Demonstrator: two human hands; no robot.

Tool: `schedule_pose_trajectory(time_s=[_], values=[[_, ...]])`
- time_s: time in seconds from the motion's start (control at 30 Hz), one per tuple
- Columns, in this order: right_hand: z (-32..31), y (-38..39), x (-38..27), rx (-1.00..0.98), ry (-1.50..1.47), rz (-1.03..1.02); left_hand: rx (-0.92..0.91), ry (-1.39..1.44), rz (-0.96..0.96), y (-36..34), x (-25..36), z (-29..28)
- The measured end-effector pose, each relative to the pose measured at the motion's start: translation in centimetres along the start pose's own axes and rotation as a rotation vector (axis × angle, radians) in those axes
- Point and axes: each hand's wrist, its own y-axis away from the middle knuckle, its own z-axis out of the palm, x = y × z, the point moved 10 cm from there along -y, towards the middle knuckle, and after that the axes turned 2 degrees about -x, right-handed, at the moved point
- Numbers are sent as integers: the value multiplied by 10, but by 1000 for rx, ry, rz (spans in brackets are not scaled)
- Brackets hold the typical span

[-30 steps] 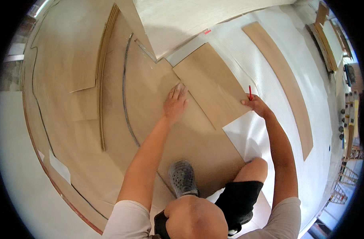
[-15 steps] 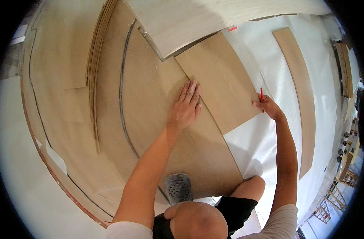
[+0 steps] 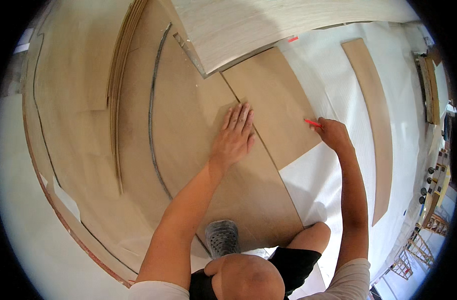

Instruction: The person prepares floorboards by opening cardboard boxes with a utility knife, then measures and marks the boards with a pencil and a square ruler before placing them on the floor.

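My left hand (image 3: 234,134) lies flat with fingers stretched on the tan floorboards (image 3: 238,192). Its fingertips reach the dark seam beside a shorter tan board piece (image 3: 273,107). At that piece's right edge, my right hand (image 3: 333,134) is closed around a red pencil (image 3: 313,123). The pencil's tip points left over the board's surface. How the lower fingers of the right hand sit at the edge is hard to make out. White underlay sheet (image 3: 308,172) shows below and to the right of the piece.
A long loose plank (image 3: 376,120) rests on the underlay at the right. A stack of thin boards (image 3: 116,105) stands at the left, near a dark curved strip (image 3: 152,110). A pale wood-grained panel (image 3: 268,25) juts in at the top. My grey clog (image 3: 222,237) is on the floorboards.
The pencil has swung from upright to pointing left over the board piece. My right hand has turned and shifted slightly, its fingers now closed around the pencil. The left hand stays in place.
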Motion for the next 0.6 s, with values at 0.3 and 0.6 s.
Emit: schedule_pose_trajectory(time_s=[0.3,0.6], values=[[14,-4,25,-3,-285,165,-11,48,-33,-1,0,2],[16,-2,28,63,-282,122,-26,20,-32,-3,1,4]])
